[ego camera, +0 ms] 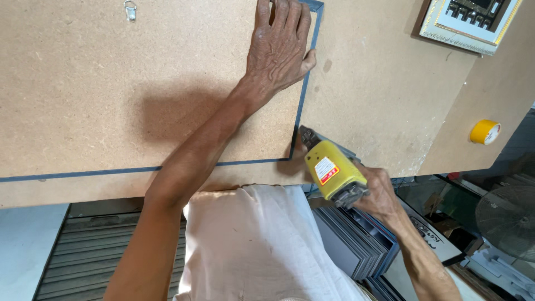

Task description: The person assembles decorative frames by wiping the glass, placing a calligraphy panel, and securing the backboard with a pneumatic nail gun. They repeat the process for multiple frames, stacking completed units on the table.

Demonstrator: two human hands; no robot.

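A large picture frame lies face down; its brown fibreboard backing (111,83) is edged by a thin blue frame (304,100). My left hand (278,47) lies flat with spread fingers on the backing near the frame's far right corner. My right hand (379,195) grips a yellow staple gun (333,170), and the gun's dark nose touches the frame's near right corner. A small metal hanger (130,10) sits on the backing at the top left.
The frame rests on a brown fibreboard workbench (384,95). A yellow tape roll (485,132) sits at the bench's right edge. A gold-trimmed framed picture (471,22) lies at the top right. Dark sheets (351,245) stand stacked below the bench beside a fan (510,220).
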